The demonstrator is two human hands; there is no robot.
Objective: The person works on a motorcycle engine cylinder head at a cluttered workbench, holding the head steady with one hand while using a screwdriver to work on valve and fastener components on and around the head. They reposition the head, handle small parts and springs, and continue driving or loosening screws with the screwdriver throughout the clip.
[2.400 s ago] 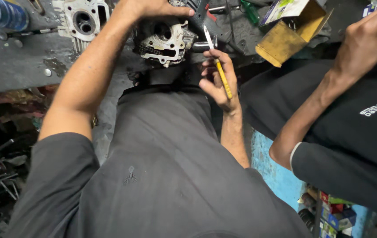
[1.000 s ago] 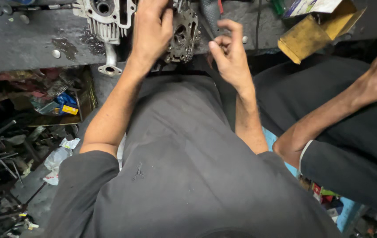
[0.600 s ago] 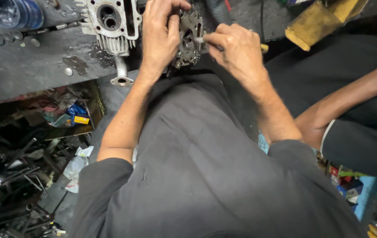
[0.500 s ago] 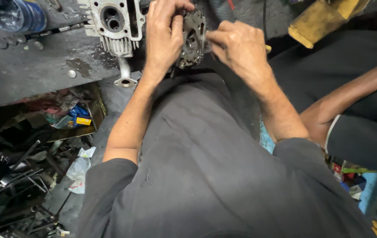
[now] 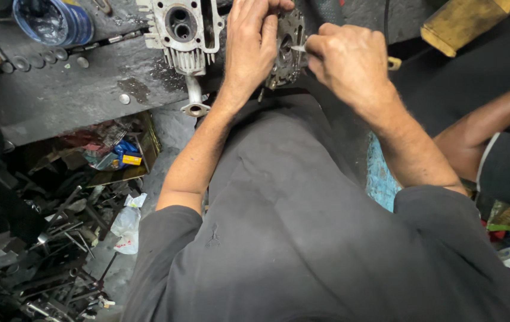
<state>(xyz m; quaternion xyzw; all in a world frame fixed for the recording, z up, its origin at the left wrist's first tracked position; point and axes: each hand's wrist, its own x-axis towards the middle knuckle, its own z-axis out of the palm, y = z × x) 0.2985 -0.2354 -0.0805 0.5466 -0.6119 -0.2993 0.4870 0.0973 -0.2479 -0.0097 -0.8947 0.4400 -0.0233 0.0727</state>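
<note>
Left hand [image 5: 253, 45] clasping a dark engine part [image 5: 287, 42], right hand [image 5: 350, 62] clenched on seemingly a thin tool [image 5: 298, 48].

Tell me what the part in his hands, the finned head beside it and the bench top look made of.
Held part: likely cast metal, dull grey, grimy, with bored holes. Finned head: probably cast aluminium, pale matte silver with cooling fins. Bench top: unclear under black oily grime; possibly metal or coated wood.
</note>
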